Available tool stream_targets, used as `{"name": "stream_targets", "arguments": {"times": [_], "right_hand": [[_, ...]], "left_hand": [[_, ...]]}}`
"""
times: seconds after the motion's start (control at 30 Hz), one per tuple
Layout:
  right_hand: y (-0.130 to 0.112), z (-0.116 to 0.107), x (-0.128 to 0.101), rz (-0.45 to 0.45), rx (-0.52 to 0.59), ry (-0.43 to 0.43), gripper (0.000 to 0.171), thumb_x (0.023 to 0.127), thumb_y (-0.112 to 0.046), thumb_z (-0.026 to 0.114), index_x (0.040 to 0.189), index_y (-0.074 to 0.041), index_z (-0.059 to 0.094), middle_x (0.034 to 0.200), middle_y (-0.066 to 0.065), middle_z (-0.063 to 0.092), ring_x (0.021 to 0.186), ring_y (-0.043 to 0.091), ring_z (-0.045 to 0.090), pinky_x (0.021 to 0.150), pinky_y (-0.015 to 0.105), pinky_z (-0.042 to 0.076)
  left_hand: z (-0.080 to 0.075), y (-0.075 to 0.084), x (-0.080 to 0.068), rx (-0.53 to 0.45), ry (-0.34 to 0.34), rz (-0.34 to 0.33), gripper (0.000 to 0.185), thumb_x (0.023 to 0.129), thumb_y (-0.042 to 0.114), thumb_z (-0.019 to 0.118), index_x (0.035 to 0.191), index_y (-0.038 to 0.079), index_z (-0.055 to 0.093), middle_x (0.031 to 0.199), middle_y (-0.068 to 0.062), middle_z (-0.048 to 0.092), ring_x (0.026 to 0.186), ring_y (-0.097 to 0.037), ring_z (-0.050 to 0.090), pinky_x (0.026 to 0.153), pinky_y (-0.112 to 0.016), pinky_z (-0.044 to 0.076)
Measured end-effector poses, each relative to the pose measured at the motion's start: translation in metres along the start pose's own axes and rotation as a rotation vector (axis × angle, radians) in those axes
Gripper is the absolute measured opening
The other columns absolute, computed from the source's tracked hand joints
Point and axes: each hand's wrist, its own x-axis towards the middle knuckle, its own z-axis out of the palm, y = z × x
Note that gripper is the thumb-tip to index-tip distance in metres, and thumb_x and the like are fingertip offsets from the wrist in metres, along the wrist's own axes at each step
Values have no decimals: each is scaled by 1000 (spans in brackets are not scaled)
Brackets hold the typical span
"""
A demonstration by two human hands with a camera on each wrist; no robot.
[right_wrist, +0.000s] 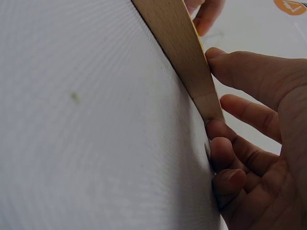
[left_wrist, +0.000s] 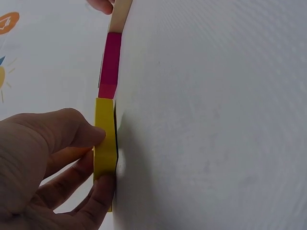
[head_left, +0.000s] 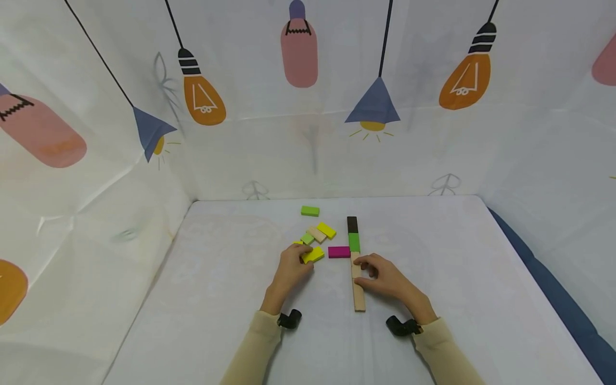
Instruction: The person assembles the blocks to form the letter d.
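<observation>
In the head view, your left hand (head_left: 293,263) lies on the white worktop (head_left: 216,299) with its fingers pinching a yellow block (head_left: 313,254) at the near edge of a loose cluster. Your right hand (head_left: 385,276) rests against the row (head_left: 355,262), a straight line of flat blocks running away from you: black at the far end, then green, then plain wood nearest you. Its fingers curl round the wooden stretch. Judging by this, the row is partly laid. A pink block (head_left: 339,252) lies just beside the row, between your hands. Another yellow block, a tan one and a small green one lie loose behind your left hand, and a green block (head_left: 310,210) sits apart further back, so several pieces look left to place.

In the left wrist view, thumb and fingers (left_wrist: 79,136) grip the yellow block (left_wrist: 105,143) by its long sides as it lies flat on the worktop. The pink block (left_wrist: 110,64) lies just beyond it, end to end, and the wooden row shows past that.

In the right wrist view, your fingers (right_wrist: 244,79) lie along one side of the wooden piece (right_wrist: 184,55), the lower ones tucked at its near end, steadying it.
</observation>
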Motion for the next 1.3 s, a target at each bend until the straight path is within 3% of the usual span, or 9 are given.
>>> {"name": "stream_targets", "arguments": {"times": [0.47,0.67,0.9,1.3], "right_hand": [[0,-1,0,-8,10,-2,43,82,-33,77,117,-10,64,97,-1,62,79,12,53,69,23,47],[-1,-1,0,-4,11,-14,44,83,-34,76,117,-10,64,97,0,61,79,11,52,68,23,46],[-1,-1,-1,-10,9,-12,43,82,-34,76,117,-11,64,97,-1,61,79,10,52,68,23,46],[0,-1,-1,0,7,-6,43,82,-33,77,116,-11,64,98,-1,62,79,11,52,69,22,46]], "left_hand": [[5,4,2,37,-21,1,30,79,4,70,108,9,72,111,-7,66,85,-16,54,73,-27,48],[7,5,2,33,-21,-11,30,79,3,68,108,9,72,111,-7,66,89,-17,54,77,-29,48],[7,7,1,38,-17,15,30,79,2,71,108,7,72,109,-9,66,89,-18,55,76,-30,49],[8,8,1,38,-25,0,29,80,3,71,109,7,72,112,-10,66,103,-23,59,90,-38,51]]}}
